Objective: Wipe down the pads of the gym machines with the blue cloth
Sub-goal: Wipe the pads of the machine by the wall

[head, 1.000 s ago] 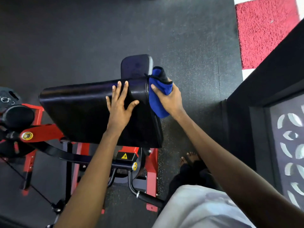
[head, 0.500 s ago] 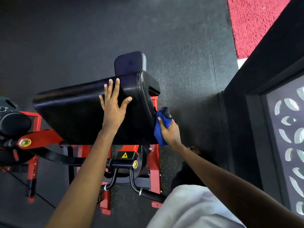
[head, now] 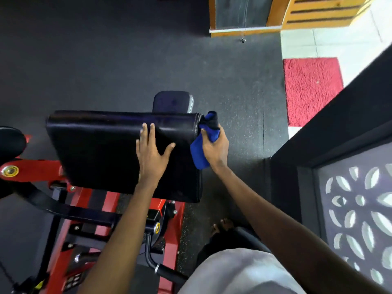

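Right grip [head: 214, 147] around blue cloth [head: 198, 153], its top against pad [head: 101, 149] end.

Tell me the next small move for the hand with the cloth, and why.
Probably draw the blue cloth down the right end face of the pad toward its near corner. The right hand grips the cloth against the far top corner of that end, and the left hand lies flat on the pad's top, seemingly bracing it.

1. We see a blue cloth [head: 199, 151] and a black pad [head: 101, 149].
2. We find the machine frame [head: 38, 169] red.
3. We see a red mat [head: 311, 90] and a dark panel [head: 356, 209] with white leaf shapes.
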{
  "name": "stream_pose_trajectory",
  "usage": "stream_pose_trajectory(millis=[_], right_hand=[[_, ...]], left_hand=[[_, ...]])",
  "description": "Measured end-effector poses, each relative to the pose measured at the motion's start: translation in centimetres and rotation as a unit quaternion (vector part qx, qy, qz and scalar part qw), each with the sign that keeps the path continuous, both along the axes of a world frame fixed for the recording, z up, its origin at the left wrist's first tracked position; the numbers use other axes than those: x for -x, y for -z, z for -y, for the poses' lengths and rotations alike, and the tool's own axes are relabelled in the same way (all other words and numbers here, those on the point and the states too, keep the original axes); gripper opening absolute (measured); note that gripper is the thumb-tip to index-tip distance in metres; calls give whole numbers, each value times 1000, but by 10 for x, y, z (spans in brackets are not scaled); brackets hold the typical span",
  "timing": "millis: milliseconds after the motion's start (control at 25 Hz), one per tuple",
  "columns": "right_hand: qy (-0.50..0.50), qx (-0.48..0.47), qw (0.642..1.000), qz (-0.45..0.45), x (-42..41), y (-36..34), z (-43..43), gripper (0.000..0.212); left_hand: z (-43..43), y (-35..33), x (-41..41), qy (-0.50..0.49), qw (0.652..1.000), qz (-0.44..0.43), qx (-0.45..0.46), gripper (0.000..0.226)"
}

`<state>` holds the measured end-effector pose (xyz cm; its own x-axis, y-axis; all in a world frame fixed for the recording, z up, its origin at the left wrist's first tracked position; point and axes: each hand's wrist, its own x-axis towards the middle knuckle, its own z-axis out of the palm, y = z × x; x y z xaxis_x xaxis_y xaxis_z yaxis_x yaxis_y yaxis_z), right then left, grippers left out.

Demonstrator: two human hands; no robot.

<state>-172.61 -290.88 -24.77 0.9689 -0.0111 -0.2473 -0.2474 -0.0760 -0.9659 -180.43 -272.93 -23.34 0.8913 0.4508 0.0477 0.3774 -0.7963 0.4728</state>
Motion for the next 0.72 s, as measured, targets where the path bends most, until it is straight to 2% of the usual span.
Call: stream_pose_trajectory(millis=[120,200,240,320,360,440,560,720], right_hand=[[-37,40,998,25,-33,-14,-2,20],[-117,132,974,139,-47,-20,7,18],[-176,186,940,224,-52,-24,13,19],[-310,263,834,372,-69,-33,17,28],[-363,283,784,417,-81,-38,13,35],[-448,308,709,449,-101,-54,-8,44],[-548,354,619,438,-117,-77,-59,47],[-619,359,534,451,-120,-85,-97,51]], left_hand=[[6,17,27,-73,997,-5,38,89],[14,22,35,-120,989,-4,86,89],[19,24,37,-138,984,1,116,88],[28,27,36,-167,974,22,150,89],[34,28,34,-182,972,28,148,90],[44,32,29,-221,963,30,149,90],[63,38,25,-288,941,47,170,81],[117,63,31,-434,866,57,243,73]])
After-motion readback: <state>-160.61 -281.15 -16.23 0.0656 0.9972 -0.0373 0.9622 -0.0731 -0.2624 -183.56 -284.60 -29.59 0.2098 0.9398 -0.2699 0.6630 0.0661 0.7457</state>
